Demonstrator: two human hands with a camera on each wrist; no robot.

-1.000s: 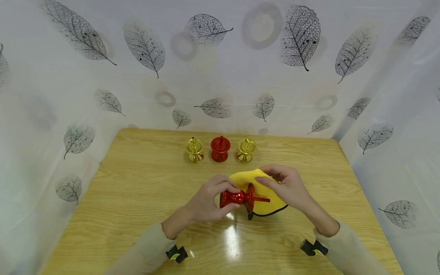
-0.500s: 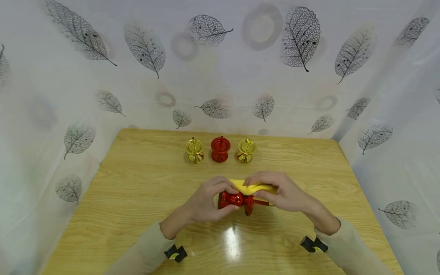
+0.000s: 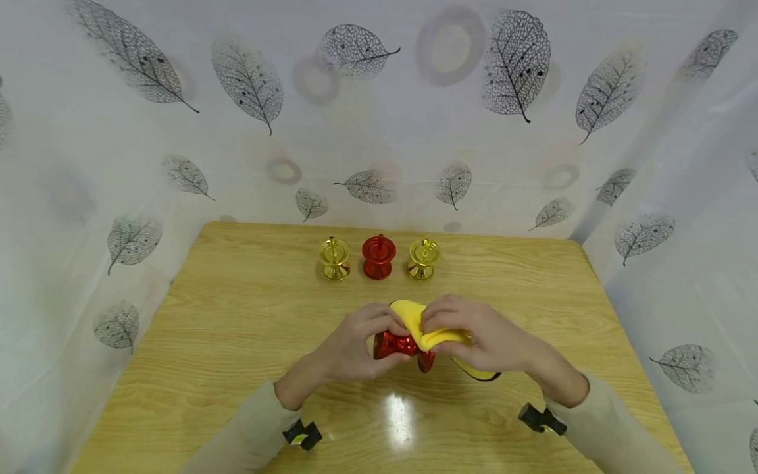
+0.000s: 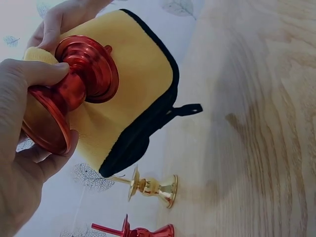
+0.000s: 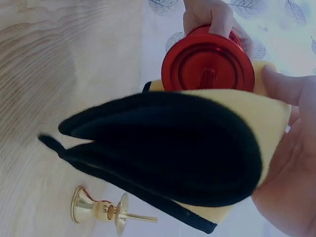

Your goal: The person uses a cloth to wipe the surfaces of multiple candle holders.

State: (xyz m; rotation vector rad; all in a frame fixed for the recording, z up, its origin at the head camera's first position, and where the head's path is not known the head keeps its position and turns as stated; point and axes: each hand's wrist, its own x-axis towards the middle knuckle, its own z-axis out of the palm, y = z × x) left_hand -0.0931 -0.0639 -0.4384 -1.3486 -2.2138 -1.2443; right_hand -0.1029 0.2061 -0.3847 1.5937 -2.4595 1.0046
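My left hand [image 3: 355, 343] grips a shiny red candlestick [image 3: 393, 343] by its waist, thumb and fingers on either side. It lies on its side in the hand, its wide dish and thin spike turned to the right. A yellow cloth [image 3: 407, 315] with black edging and a small black loop is pinched and bunched in my right hand [image 3: 482, 337]. In the left wrist view the cloth [image 4: 140, 64] spreads behind the red dish [image 4: 91, 69]. In the right wrist view the dish's face and spike [image 5: 207, 76] show just above the folded cloth [image 5: 266, 106].
Along the back of the wooden table [image 3: 249, 303] stand a gold candlestick [image 3: 335, 260], a red one [image 3: 378, 258] and another gold one [image 3: 422, 260], upright in a row. Behind them hangs a pale leaf-print curtain [image 3: 403, 131], also at both sides.
My right hand has moved left and down with the cloth, folding it over the candlestick's dish end and spike. My left hand keeps its grip, nearly still.
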